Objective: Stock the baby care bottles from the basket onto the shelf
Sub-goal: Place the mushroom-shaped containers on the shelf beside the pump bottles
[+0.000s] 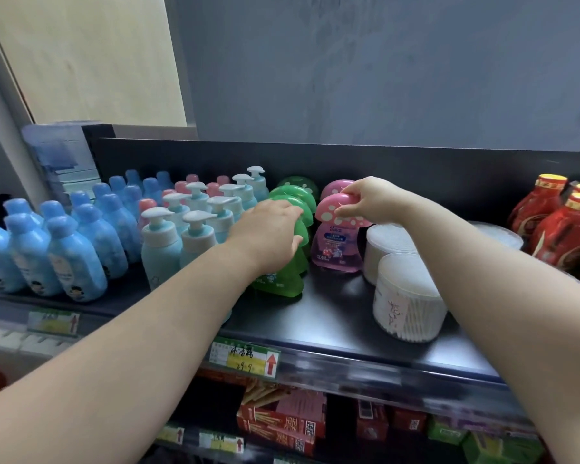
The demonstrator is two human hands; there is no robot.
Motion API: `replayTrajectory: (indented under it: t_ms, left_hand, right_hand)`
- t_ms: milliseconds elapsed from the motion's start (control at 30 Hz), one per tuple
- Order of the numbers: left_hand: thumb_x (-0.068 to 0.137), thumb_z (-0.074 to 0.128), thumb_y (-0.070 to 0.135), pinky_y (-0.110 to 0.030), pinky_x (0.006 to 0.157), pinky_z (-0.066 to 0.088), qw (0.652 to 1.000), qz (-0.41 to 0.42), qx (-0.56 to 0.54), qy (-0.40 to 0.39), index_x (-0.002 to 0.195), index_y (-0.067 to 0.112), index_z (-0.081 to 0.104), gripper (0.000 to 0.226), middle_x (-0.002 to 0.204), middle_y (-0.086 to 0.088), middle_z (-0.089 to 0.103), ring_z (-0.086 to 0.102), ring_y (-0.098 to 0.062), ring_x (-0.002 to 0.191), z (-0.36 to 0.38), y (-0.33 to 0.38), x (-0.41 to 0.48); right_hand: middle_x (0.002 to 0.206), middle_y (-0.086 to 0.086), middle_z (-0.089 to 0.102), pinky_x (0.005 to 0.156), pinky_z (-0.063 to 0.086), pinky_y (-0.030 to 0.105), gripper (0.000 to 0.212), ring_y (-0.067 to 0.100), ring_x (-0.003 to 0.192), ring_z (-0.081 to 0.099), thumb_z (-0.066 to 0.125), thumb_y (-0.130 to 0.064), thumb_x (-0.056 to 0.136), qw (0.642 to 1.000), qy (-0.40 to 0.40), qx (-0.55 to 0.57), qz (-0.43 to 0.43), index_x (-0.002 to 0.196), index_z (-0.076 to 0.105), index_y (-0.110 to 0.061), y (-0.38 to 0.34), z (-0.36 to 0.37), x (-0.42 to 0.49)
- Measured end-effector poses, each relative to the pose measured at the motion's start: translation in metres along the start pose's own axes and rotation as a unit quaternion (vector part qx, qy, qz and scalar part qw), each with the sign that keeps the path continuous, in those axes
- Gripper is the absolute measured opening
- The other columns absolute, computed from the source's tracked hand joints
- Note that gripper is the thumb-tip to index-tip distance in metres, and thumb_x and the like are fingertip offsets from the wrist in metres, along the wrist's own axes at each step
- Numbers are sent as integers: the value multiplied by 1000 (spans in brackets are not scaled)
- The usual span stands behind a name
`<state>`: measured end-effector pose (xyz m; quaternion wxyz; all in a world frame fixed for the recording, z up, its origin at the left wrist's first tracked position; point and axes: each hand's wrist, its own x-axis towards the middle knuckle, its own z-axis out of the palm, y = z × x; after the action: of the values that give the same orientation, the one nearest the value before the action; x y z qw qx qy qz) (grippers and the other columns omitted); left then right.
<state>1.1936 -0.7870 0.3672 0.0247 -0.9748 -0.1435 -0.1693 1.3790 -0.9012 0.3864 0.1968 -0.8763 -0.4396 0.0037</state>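
Right grip [372, 199] pinches pink bottle [337, 244]; left grip [268, 232] clasps green bottle [280, 283].

Soft, even light from above, rather dim and cool. Pale sheen on the black shelf [332, 316]; faint shadows beneath the bottles [335, 246]. Wide-angle bowing at the edges. Price rail [349, 370] and lower boxes [282, 423] blurred; mid-frame sharp.
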Motion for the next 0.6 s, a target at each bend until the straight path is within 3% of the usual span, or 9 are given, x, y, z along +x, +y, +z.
replayTrajectory:
  t_ms: [233, 367, 467, 533, 600]
  left_hand:
    - [95, 50, 34, -41, 109, 33, 1000, 0, -3, 5, 137, 16, 43, 47, 140, -1, 45, 38, -22, 131, 3, -1, 1]
    - [95, 50, 32, -39, 112, 28, 1000, 11, -10, 17, 140, 15, 39, 49, 144, -2, 41, 34, -22, 134, 6, -3, 0]
    - [96, 47, 26, -34, 117, 17, 998, 14, -38, 38, 146, 13, 31, 53, 152, -4, 30, 23, -21, 142, 5, -4, -7]
    - [96, 47, 21, -31, 116, 17, 995, 18, -73, 65, 145, 11, 33, 52, 151, -5, 34, 26, -20, 141, 0, -6, -18]
    - [95, 49, 19, -29, 111, 26, 989, 20, -111, 99, 139, 10, 44, 45, 143, -6, 47, 40, -20, 133, -7, -10, -37]
  right_hand:
    - [89, 8, 67, 68, 44, 31, 32, 20, 77, 58, 72, -36, 83, 1000, 7, -28, 9, 101, 69, -10, 2, -3, 7]
    - [116, 8, 63, 90, 47, 34, 51, 26, 104, 59, 75, -34, 80, 997, 48, -62, 8, 122, 61, -10, -8, -3, 0]
    - [135, 6, 49, 95, 32, 18, 64, 20, 121, 49, 75, -28, 79, 995, 88, -40, -33, 137, 50, -14, -25, -5, -17]
    - [133, 5, 51, 87, 26, 8, 61, 16, 118, 51, 73, -23, 80, 989, 126, -15, -72, 136, 52, -15, -43, -4, -34]
    - [123, 2, 59, 88, 33, 10, 51, 14, 108, 57, 71, -20, 81, 979, 170, 26, -109, 130, 59, -15, -63, 0, -53]
